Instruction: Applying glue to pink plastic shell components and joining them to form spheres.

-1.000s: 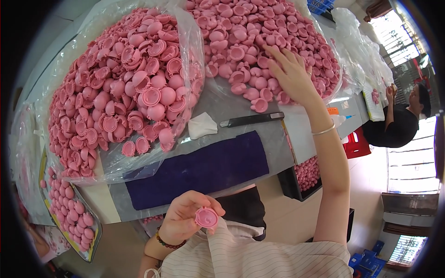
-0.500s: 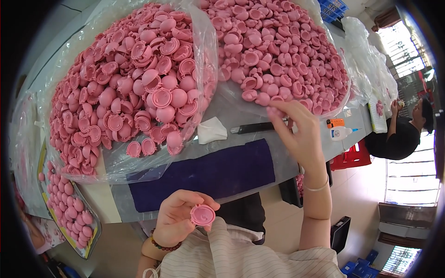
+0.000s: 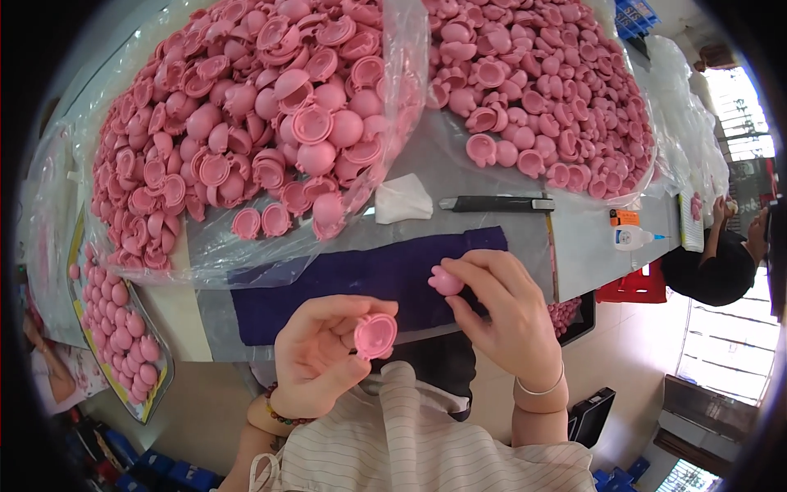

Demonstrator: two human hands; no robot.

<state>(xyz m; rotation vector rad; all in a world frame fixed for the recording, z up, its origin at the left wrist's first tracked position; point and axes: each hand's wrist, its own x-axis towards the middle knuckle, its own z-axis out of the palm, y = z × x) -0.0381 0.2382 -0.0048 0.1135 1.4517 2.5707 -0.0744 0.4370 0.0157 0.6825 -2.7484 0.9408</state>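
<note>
My left hand [image 3: 316, 353] grips a round pink plastic half-shell [image 3: 376, 335], its hollow side facing up toward me. A smaller pink piece [image 3: 446, 280], rounded with little bumps at one end, is pinched between the thumb and fingers of my right hand [image 3: 504, 316]. Both hands are above the near edge of the table, a short gap between the two pieces. Just beyond them lies a dark purple cloth [image 3: 279, 299]. A large heap of pink half-shells [image 3: 201, 123] fills a clear bag at the left, and a heap of smaller pink pieces [image 3: 566, 107] sits at the right.
A black-handled cutter [image 3: 500, 204] and folded white cloth [image 3: 403, 199] lie beyond the purple cloth. Right of them are a small glue bottle [image 3: 631, 239] and orange box [image 3: 624, 217]. A tray [image 3: 168, 373] of pink balls stands left. Other people are at both sides.
My right hand has come back from the right heap toward my left hand, bringing a small pink piece. My left hand has turned the half-shell slightly. The view has shifted a little.
</note>
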